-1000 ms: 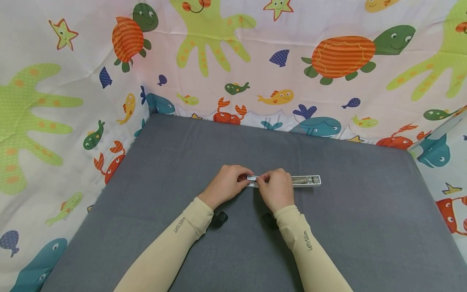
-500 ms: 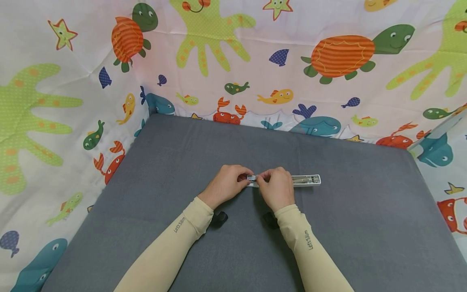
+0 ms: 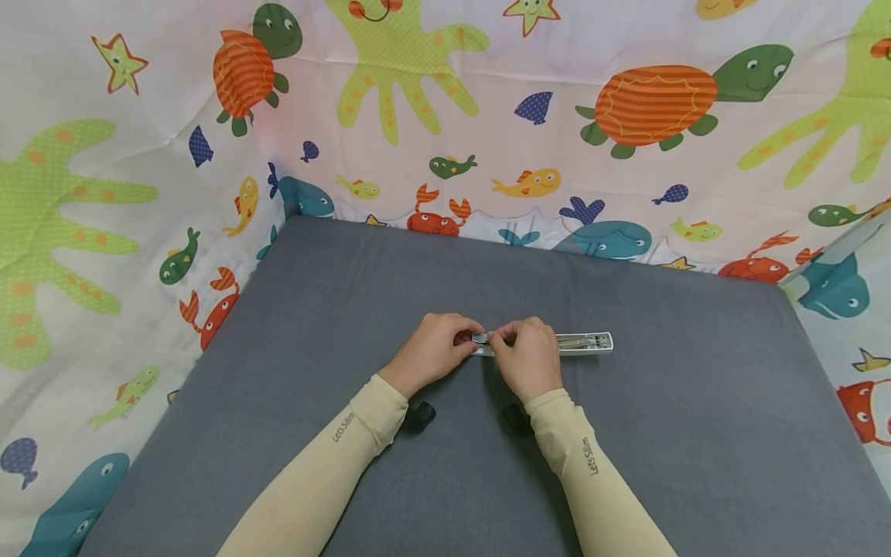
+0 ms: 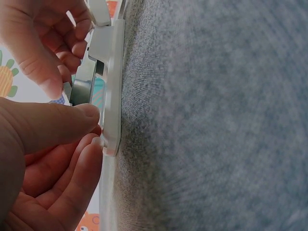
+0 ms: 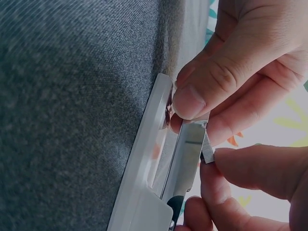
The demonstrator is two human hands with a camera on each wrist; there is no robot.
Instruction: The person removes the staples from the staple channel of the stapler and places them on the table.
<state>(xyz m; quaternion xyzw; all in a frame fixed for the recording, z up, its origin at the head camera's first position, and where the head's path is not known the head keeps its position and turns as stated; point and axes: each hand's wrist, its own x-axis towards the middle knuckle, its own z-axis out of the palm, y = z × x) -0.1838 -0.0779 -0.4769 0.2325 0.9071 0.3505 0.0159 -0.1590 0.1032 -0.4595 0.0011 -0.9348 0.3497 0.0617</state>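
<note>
A white stapler (image 3: 586,344) lies opened on the grey table, its metal staple channel showing. In the right wrist view the shiny magazine (image 5: 188,156) stands raised at an angle from the white base (image 5: 144,159). My left hand (image 3: 433,346) pinches the front end of the magazine between thumb and fingers. My right hand (image 3: 529,360) pinches a short strip of staples (image 5: 208,150) between thumb and index finger, right beside the top of the magazine. In the head view my right hand covers the middle of the stapler.
A grey cloth-covered table (image 3: 696,433) spreads around the hands. Behind and at the sides hangs a white curtain (image 3: 390,166) printed with sea animals. Dark wrist cameras (image 3: 420,418) sit below both wrists.
Both hands stay almost in place at the stapler. The right hand's fingertips have shifted very slightly to the left, near the magazine's front.
</note>
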